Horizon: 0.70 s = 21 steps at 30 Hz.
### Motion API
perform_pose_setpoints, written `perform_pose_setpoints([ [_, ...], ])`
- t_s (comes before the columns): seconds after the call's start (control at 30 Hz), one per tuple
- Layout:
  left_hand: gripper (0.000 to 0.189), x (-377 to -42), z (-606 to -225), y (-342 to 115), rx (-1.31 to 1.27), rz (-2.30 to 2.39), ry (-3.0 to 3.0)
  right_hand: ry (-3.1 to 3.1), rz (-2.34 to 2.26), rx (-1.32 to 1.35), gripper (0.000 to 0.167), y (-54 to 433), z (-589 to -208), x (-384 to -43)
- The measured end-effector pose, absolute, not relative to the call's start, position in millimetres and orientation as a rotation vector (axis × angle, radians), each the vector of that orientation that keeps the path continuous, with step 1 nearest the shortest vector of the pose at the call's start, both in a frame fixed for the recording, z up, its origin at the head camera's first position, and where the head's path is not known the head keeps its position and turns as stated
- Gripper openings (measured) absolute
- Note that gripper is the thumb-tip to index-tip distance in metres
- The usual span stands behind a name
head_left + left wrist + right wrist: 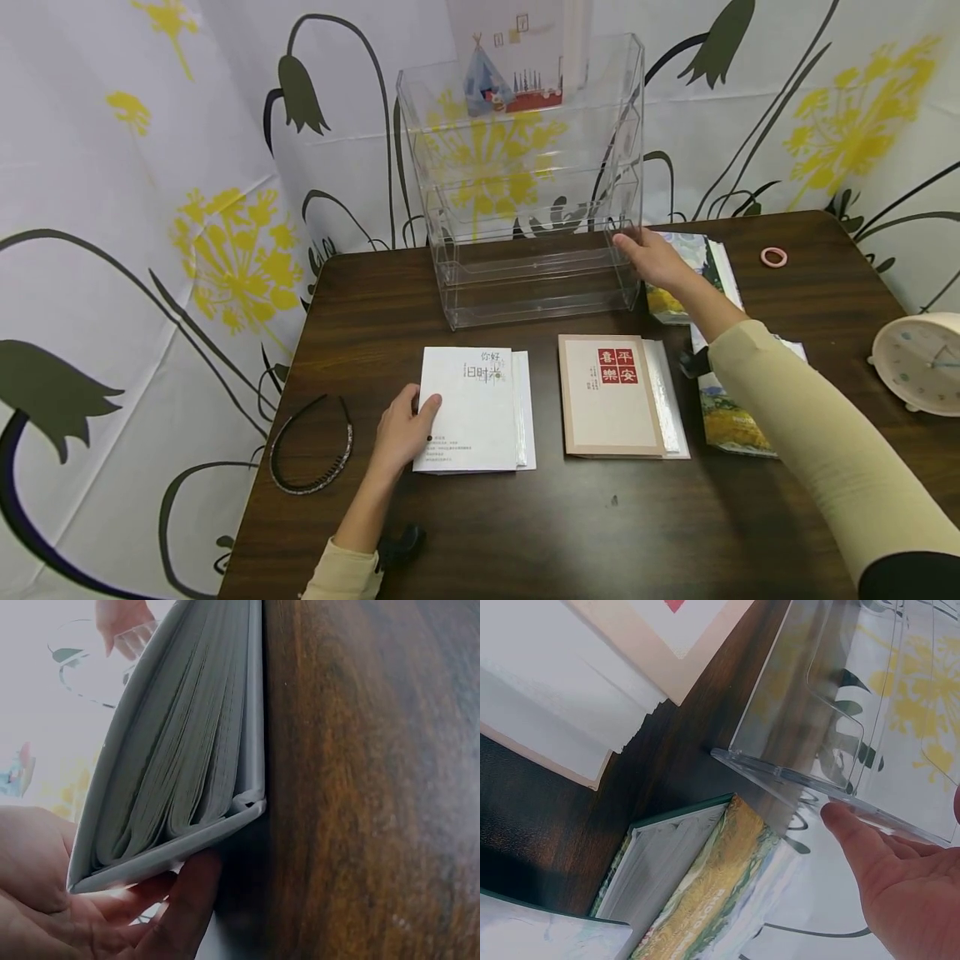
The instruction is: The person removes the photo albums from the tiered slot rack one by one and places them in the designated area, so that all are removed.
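In the head view my left hand holds a white album by its left edge, thumb on the cover. The left wrist view shows the fingers under its spine and the thick pages between the covers. My right hand grips the right side of a clear tiered rack standing at the table's back. In the right wrist view a fingertip touches the rack's side edge. A beige album with red square characters lies between the hands. An illustrated album stands in the rack's top tier.
Two painted-cover albums lie at the right, near my right forearm. A dark headband lies at the left. A pink ring and a round clock are at the far right. Patterned cloth hangs behind.
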<state>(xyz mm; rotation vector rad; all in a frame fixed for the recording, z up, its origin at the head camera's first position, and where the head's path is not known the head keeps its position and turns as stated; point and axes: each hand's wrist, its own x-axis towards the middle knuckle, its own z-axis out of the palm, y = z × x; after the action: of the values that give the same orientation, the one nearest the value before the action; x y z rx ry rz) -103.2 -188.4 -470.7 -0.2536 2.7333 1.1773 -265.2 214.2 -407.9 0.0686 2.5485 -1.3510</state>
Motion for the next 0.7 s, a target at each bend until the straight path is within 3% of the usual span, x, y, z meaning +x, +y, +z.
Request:
perform_pose_setpoints([
  [0.43, 0.045, -111.3, -464.1, -197.1, -0.227, 1.141, 2.827, 2.534, -1.369, 0.072, 0.069, 214.9, -409.4, -265.5],
  [0.7, 0.043, -134.3, -440.6, -201.0, -0.067, 1.224, 3.022, 2.537, -1.365, 0.070, 0.070, 213.9, -407.2, -265.5],
])
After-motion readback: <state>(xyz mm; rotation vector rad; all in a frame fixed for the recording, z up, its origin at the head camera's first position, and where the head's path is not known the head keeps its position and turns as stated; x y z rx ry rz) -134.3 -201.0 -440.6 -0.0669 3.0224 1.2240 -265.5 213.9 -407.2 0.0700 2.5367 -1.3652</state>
